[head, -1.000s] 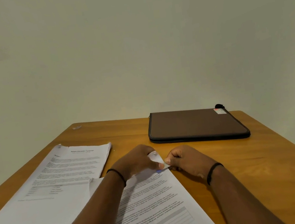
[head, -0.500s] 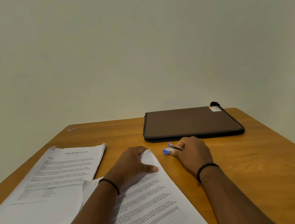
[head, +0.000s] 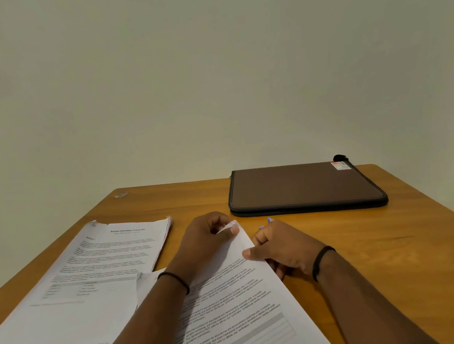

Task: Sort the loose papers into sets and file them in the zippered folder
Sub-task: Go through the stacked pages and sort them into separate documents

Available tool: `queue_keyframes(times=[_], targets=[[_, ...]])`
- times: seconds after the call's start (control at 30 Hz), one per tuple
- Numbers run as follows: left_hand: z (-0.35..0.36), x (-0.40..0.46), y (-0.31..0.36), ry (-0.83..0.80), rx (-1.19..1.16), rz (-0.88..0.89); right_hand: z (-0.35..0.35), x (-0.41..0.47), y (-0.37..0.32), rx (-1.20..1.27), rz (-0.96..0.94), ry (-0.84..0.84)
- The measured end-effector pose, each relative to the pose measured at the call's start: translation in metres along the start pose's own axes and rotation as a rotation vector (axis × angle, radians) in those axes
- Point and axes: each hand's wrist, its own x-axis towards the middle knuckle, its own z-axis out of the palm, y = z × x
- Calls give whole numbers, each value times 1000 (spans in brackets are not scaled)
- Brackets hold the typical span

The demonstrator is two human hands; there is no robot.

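A: Which way do the papers run?
B: The near set (head: 240, 315) runs long axis away from the person, its top corner leaning right toward the folder (head: 301, 187). The left hand (head: 203, 242) pinches that corner; the right hand (head: 285, 243) grips the sheets' right edge, thumb on top, with a small blue thing (head: 269, 220) at its fingertips.
A: And the surface?
B: A wooden table (head: 405, 248) against a plain pale wall (head: 206, 72). The folder lies flat at the far right, long side across, brown, zipped closed.
A: Other papers?
B: 1 stack (head: 95, 278) on the left, white printed text, angled likewise
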Motion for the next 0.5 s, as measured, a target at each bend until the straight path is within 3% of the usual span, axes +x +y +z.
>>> queue_keyframes(times=[0.13, 0.3, 0.4, 0.5], targets=[[-15, 1, -4, 249, 278, 52, 3, 0, 0, 157, 13, 8], [-36, -12, -2, 441, 519, -7, -3, 2, 5, 371, -17, 178], [-43, -31, 1, 463, 429, -140, -3, -2, 5, 443, -69, 247], [-50, -46, 0, 379, 92, -361, 0, -5, 2, 577, -103, 341]])
